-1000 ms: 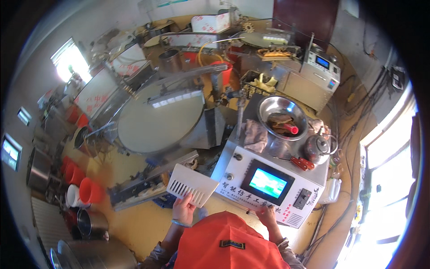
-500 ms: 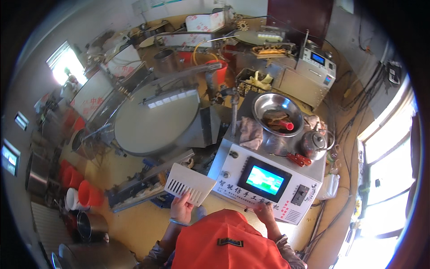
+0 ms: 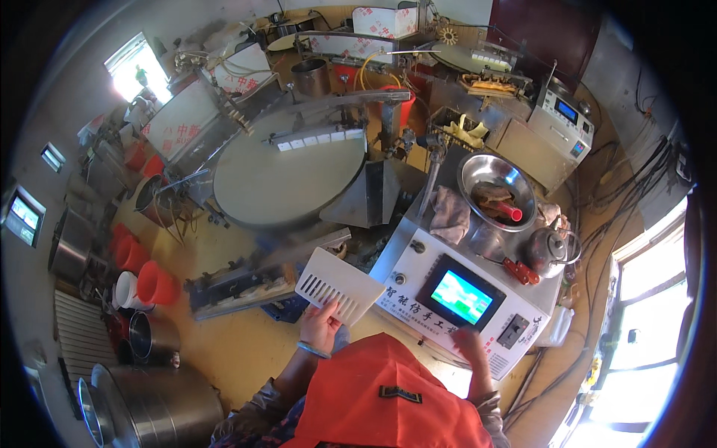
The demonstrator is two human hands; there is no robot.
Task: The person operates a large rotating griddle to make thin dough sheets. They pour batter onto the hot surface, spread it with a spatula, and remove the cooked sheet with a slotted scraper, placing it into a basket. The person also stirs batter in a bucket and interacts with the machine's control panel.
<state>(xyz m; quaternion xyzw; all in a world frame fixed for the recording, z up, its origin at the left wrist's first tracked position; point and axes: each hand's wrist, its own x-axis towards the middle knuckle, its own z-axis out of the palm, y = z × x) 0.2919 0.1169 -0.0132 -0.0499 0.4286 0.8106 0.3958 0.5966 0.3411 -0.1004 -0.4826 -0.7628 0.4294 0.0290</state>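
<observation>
A flat white slotted scraper [image 3: 357, 279] is held by my left hand [image 3: 321, 328], its fingers closed on the slotted lower edge. The scraper is tilted, left of a white control box [image 3: 403, 261] with a lit screen [image 3: 461, 296]. My right hand [image 3: 470, 347] is at the box's front panel, just below the screen. Motion smears its fingers, and I cannot tell if they touch the panel. On top of the box sit a steel bowl [image 3: 467, 179] with brown pieces and a red-handled thing inside, a crumpled cloth [image 3: 449, 215], a steel kettle [image 3: 547, 250] and a red-handled tool [image 3: 520, 272].
A large round griddle plate [image 3: 284, 179] with a metal frame stands ahead to the left. Red buckets [image 3: 157, 282], a white bucket [image 3: 128, 291] and steel pots [image 3: 168, 396] line the left floor. Black cables [image 3: 597, 276] run along the right. A second machine [image 3: 556, 134] stands farther back.
The whole view has shifted, so most things appear farther right. My right hand stays by the panel below the screen but is now blurred. My left hand still holds the scraper.
</observation>
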